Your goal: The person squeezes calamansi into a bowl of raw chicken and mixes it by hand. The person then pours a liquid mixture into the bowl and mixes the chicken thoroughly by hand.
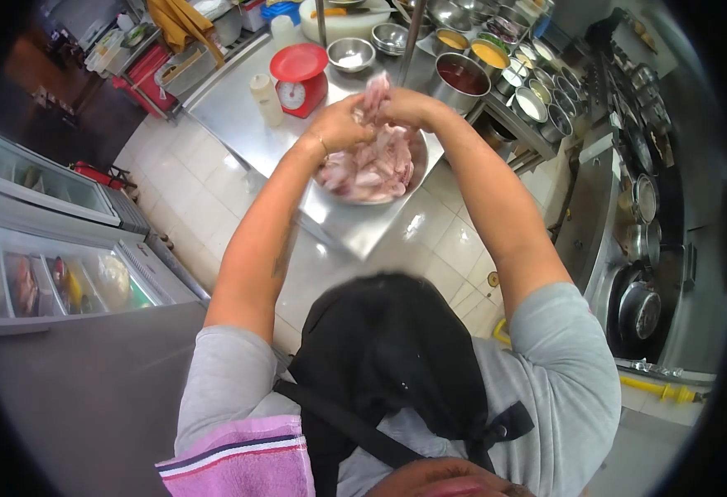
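Both my hands are over a round metal bowl (pixel 421 171) heaped with pale pink raw meat pieces (pixel 377 170). My left hand (pixel 343 124) has its fingers curled round a piece of raw meat (pixel 377 91) raised at the bowl's far side. On the right of that same piece, my right hand (pixel 402 108) grips it too, its fingers partly blurred and hidden. Behind my left hand stands a red kitchen scale (pixel 300 79), with a pale squeeze bottle (pixel 266 101) to its left.
The bowl stands near the front corner of a steel table (pixel 351 226). Small metal bowls (pixel 352 55) and a pot of dark red liquid (pixel 462 76) lie beyond. A fridge counter with food trays (pixel 71 284) is at left, pans (pixel 638 311) at right.
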Tool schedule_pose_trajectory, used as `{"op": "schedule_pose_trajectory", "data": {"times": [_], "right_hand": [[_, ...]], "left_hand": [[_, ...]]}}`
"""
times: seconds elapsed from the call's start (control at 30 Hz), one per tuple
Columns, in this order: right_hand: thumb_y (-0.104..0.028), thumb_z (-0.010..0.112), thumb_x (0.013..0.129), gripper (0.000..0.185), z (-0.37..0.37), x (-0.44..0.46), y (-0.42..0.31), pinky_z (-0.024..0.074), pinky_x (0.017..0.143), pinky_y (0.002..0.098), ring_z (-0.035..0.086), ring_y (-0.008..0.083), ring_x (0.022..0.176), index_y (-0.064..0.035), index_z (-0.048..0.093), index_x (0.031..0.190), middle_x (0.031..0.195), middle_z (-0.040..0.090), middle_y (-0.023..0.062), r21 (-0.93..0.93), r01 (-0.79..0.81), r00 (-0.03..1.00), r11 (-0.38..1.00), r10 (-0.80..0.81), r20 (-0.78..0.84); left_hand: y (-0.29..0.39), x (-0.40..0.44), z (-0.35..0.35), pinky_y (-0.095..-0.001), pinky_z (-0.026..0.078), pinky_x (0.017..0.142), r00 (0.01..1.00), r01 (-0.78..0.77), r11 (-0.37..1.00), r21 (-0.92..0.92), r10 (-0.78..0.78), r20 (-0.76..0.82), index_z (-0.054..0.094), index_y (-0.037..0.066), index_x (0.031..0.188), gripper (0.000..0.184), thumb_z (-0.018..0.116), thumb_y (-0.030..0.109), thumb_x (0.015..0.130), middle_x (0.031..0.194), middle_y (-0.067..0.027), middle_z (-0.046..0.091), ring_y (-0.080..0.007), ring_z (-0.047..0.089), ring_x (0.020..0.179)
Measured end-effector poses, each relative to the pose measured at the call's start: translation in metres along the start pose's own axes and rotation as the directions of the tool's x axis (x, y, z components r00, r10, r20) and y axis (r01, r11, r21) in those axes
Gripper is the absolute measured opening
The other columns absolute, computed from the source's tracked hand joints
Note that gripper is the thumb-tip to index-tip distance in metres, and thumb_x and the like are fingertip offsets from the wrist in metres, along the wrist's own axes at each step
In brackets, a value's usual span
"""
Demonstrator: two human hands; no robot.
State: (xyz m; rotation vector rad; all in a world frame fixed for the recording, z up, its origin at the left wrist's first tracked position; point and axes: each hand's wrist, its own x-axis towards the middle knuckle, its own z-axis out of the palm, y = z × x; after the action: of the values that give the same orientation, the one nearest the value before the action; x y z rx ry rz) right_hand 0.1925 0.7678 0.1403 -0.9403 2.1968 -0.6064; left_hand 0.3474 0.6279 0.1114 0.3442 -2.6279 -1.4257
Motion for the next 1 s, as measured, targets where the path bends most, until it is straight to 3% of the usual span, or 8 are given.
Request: {"op": "schedule_pose_trajectory", "data": {"times": [0.07, 0.2, 0.33, 0.43, 0.63, 0.8, 0.87, 1.0], "right_hand": [[-0.027, 0.072, 0.084, 0.052, 0.007, 0.009, 0.026, 0.0592, 0.095, 0.0417, 0.072, 0.0343, 0.115, -0.0056, 0.071, 0.132, 0.129, 0.074, 0.0184, 0.101, -0.053, 0.993, 0.993, 0.042, 0.107], [-0.033, 0.072, 0.088, 0.055, 0.001, 0.046, 0.058, 0.0574, 0.1, 0.0415, 0.071, 0.0316, 0.116, -0.0091, 0.07, 0.137, 0.136, 0.071, 0.0163, -0.128, 0.034, 0.995, 0.991, -0.021, 0.1], [-0.033, 0.074, 0.097, 0.05, 0.017, 0.126, 0.11, 0.057, 0.093, 0.0339, 0.071, 0.0209, 0.108, -0.002, 0.069, 0.135, 0.122, 0.074, 0.015, 0.141, 0.162, 0.986, 0.977, -0.166, 0.016], [-0.058, 0.075, 0.093, 0.07, 0.035, 0.157, 0.12, 0.0502, 0.107, 0.0568, 0.063, 0.0354, 0.129, -0.0076, 0.067, 0.141, 0.143, 0.065, 0.0214, 0.397, -0.274, 0.93, 0.876, 0.135, 0.343], [-0.055, 0.075, 0.094, 0.067, 0.029, 0.146, 0.109, 0.0544, 0.099, 0.0617, 0.068, 0.033, 0.122, -0.0093, 0.066, 0.142, 0.137, 0.069, 0.0189, 0.257, -0.629, 0.595, 0.733, 0.241, 0.767], [-0.039, 0.069, 0.101, 0.047, 0.096, 0.214, 0.181, 0.065, 0.082, 0.0519, 0.077, 0.0294, 0.099, -0.0098, 0.066, 0.137, 0.119, 0.075, 0.0137, 0.46, -0.666, 0.558, 0.588, -0.016, 0.83], [-0.027, 0.068, 0.103, 0.035, 0.082, 0.188, 0.162, 0.0663, 0.082, 0.0492, 0.077, 0.0286, 0.099, -0.0071, 0.069, 0.132, 0.115, 0.076, 0.0143, 0.681, -0.507, 0.757, 0.528, -0.105, 0.645], [-0.02, 0.068, 0.102, 0.035, 0.086, 0.192, 0.174, 0.0672, 0.079, 0.0448, 0.077, 0.0272, 0.098, -0.0062, 0.066, 0.134, 0.115, 0.075, 0.0159, 0.741, -0.477, 0.749, 0.473, -0.222, 0.624]], "left_hand": [[-0.024, -0.003, 0.014, -0.0366, 0.057, 0.097, 0.999, -0.047, 0.989, 0.139, 0.046, 0.009, 0.062, 0.007, 0.14, 0.073, 0.085, 0.03, 0.075, 0.119, -0.0155, 0.074, -0.0242, 0.072, 0.107], [-0.062, -0.037, 0.074, -0.0338, 0.059, 0.09, 0.87, 0.205, 0.898, -0.389, -0.349, -0.349, 0.064, -0.002, 0.133, 0.054, 0.08, 0.014, 0.084, 0.121, -0.0126, 0.073, -0.0198, 0.071, 0.106], [0.009, -0.071, 0.08, -0.0345, 0.062, 0.085, 0.868, 0.303, 0.427, -0.852, -0.493, 0.061, 0.037, -0.003, 0.154, 0.083, 0.079, 0.011, 0.084, 0.13, -0.0206, 0.065, -0.0272, 0.07, 0.11], [0.029, -0.047, 0.094, -0.0375, 0.056, 0.105, 0.716, 0.432, 0.471, -0.769, -0.698, -0.026, 0.03, -0.004, 0.157, 0.099, 0.086, 0.021, 0.079, 0.146, -0.0272, 0.053, -0.0364, 0.062, 0.126], [-0.054, 0.008, 0.154, -0.0447, 0.039, 0.123, 0.527, 0.594, 0.685, -0.423, -0.728, -0.439, 0.025, -0.002, 0.164, 0.13, 0.098, 0.036, 0.063, 0.162, -0.0332, 0.03, -0.0434, 0.037, 0.15], [-0.075, 0.021, 0.138, -0.0381, 0.053, 0.107, 0.685, 0.295, 0.573, -0.765, -0.685, -0.249, 0.035, 0.001, 0.161, 0.111, 0.092, 0.007, 0.067, 0.138, -0.019, 0.063, -0.0297, 0.064, 0.126], [-0.111, 0.024, 0.151, -0.0345, 0.056, 0.1, 0.68, 0.266, 0.684, -0.68, -0.633, -0.371, 0.04, -0.001, 0.158, 0.1, 0.085, -0.005, 0.069, 0.128, -0.0133, 0.069, -0.0247, 0.069, 0.116], [-0.138, 0.019, 0.163, -0.0346, 0.055, 0.1, 0.726, 0.228, 0.846, -0.482, -0.478, -0.495, 0.046, 0.0, 0.153, 0.089, 0.082, -0.006, 0.071, 0.129, -0.0107, 0.069, -0.0223, 0.067, 0.117]]}}
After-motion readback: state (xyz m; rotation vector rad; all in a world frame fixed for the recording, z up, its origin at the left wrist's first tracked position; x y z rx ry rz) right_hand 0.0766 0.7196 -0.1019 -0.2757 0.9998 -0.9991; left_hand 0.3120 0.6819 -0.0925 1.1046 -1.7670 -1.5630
